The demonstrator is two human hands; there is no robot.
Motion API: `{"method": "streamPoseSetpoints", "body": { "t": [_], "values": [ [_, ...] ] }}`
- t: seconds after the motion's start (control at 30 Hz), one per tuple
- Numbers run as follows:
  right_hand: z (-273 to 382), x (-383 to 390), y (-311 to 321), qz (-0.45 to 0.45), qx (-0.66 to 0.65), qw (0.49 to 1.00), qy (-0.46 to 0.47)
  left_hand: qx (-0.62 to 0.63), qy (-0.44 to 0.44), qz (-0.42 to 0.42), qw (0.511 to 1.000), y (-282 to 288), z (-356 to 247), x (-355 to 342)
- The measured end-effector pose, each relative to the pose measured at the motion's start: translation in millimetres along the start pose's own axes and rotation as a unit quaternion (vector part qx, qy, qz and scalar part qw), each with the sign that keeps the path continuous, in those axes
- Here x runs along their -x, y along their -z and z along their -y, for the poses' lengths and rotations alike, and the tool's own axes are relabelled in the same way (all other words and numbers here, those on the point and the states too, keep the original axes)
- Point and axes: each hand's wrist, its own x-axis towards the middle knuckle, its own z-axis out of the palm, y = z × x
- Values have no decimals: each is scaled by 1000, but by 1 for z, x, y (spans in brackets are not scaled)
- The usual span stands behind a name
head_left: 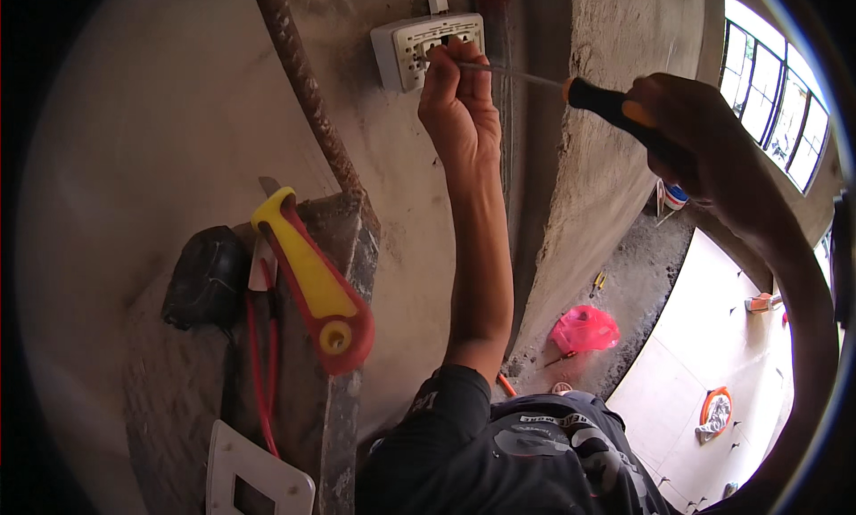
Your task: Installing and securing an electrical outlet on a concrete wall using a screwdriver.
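A white socket box (389,56) is mounted on the wall at top centre. My left hand (459,114) reaches up to it, fingers curled at its front where a screwdriver's tip meets it; what they pinch is hidden. My right hand (691,136) grips the black and orange handle of the screwdriver (602,102), whose metal shaft runs leftward to my left fingers. On a rough ledge (343,247) at left lie a yellow and red handled knife (312,283), a black pouch (205,279), a red-handled tool (259,363) and a white faceplate (259,457) at the near end.
A rusty bar (303,78) stands above the ledge. A rough plaster pillar (606,42) is right of the box. Below are a pink bag (584,329), small yellow-handled pliers (598,283), floor tiles (678,337) and an orange coiled item (715,415). A window (771,96) is at upper right.
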Motion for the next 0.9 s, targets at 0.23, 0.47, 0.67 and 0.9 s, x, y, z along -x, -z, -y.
{"method": "streamPoseSetpoints", "body": {
  "t": [0.23,0.47,0.67,0.9],
  "values": [
    [-11,7,-11,-9,105,979,175,-18,-10,-65,998,3,0,3],
    [-19,10,-24,-136,275,889,341,-27,-13,-65,997,15,-5,1],
    [-16,-9,9,182,-328,908,-186,-14,14,27,999,13,-7,11],
    [-9,9,-9,31,1,997,74,-27,19,-24,999,11,3,5]
  ]
}}
